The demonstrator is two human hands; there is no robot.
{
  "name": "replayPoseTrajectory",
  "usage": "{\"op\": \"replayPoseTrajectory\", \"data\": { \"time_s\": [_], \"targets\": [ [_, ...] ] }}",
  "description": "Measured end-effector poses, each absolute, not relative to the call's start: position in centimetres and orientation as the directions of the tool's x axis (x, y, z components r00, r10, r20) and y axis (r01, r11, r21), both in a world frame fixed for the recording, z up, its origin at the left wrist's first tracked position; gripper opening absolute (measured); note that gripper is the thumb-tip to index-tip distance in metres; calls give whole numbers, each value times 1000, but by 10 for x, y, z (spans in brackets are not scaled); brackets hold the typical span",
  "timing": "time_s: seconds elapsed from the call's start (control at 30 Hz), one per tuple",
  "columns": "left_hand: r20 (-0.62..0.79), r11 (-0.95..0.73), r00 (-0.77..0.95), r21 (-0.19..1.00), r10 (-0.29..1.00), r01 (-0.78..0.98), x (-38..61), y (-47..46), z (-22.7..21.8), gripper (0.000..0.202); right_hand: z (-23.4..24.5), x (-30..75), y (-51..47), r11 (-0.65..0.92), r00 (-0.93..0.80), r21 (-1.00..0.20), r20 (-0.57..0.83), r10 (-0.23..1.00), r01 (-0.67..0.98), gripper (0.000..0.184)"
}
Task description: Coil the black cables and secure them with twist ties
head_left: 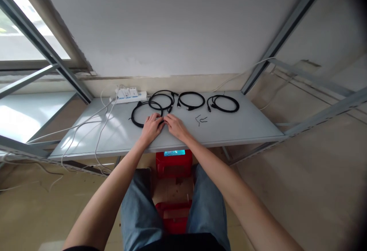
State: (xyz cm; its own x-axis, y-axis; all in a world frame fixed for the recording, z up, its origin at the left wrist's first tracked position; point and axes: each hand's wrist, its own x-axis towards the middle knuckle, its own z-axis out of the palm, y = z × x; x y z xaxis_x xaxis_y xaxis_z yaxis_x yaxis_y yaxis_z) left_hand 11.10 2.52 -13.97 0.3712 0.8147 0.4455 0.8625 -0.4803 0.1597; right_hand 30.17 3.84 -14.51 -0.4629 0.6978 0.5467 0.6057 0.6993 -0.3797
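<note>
A coiled black cable point(133, 119) lies on the left part of the grey shelf board point(183, 133), and both hands are at its right side. My left hand point(153, 128) has its fingers bent and closed on the coil's edge. Close beside it, almost touching, my right hand point(174, 126) pinches at the same spot, where a dark bit of cable shows between the fingertips. The exact grip is hidden by the fingers. Just behind the hands, a second black coil point(161, 91) partly overlaps the first one.
Farther right lie a third black coil point(191, 93) and a fourth black coil point(238, 104). Thin black ties point(203, 120) rest right of my hands. A white power strip point(132, 99) with white cords stands at the back left. Metal posts point(255, 75) frame the shelf; a red box point(174, 165) is below.
</note>
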Motion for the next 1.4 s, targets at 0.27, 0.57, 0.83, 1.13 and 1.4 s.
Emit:
{"op": "replayPoseTrajectory", "data": {
  "time_s": [0.27,0.57,0.83,1.13,1.4],
  "targets": [
    [442,-474,374,138,816,870,111,24,-139,37,-145,302,38,711,-429,-342,611,665,614,24],
    [428,-403,322,112,845,908,114,20,-133,34,-135,300,31,624,-389,-331,555,735,707,29],
    [468,-382,294,103,834,919,113,17,-133,38,-139,299,32,605,-359,-328,571,739,725,30],
    [477,-389,303,91,825,917,113,15,-129,42,-139,301,34,517,-269,-345,562,782,784,27],
    [442,-355,288,76,850,932,116,18,-132,37,-140,299,34,557,-392,-227,506,769,799,35]
  ]
}}
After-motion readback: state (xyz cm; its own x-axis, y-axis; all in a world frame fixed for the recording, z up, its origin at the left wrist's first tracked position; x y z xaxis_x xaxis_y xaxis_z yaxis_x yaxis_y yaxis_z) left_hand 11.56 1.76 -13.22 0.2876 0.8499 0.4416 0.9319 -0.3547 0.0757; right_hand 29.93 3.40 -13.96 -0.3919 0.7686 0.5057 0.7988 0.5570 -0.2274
